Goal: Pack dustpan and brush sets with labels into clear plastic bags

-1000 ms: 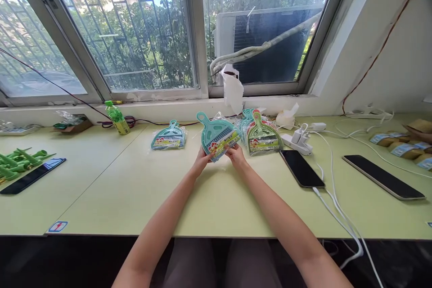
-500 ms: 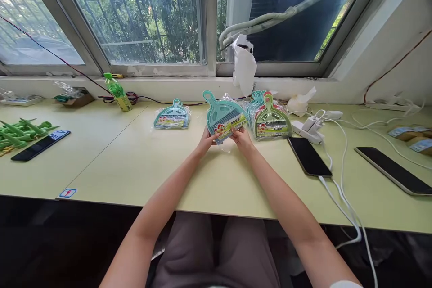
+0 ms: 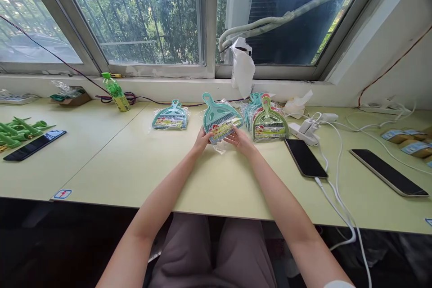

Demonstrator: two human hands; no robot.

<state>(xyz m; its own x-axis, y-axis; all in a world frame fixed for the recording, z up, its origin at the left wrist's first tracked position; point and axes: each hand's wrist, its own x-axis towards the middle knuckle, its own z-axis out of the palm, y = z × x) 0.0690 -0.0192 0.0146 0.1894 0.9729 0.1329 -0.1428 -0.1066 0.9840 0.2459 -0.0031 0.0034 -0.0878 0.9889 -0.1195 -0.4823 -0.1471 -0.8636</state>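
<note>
A teal dustpan and brush set (image 3: pixel 221 119) in clear wrapping is tilted up above the table, its handle pointing up and left. My left hand (image 3: pixel 201 140) is closed on its lower left corner, thumb in front. At the lower right edge, my right hand (image 3: pixel 240 140) grips the wrapped set, with some fingers partly behind it. Just right of my hands, a green dustpan and brush set (image 3: pixel 270 121) fronts a row of several wrapped teal sets (image 3: pixel 249 110). Another teal dustpan set (image 3: pixel 171 116) lies on the table to the left.
On the right of the pale table (image 3: pixel 135 175) are a charging phone (image 3: pixel 305 157), a tablet-like device (image 3: pixel 388 172), a power strip (image 3: pixel 305 130) and white cables (image 3: pixel 340 166). To the left are a green bottle (image 3: pixel 115 92), a dark phone (image 3: pixel 35 145) and green pieces (image 3: pixel 23 130).
The held set has tipped back slightly and shifted a little left in view. My right thumb has moved toward the set's right edge. The whole view has also shifted slightly.
</note>
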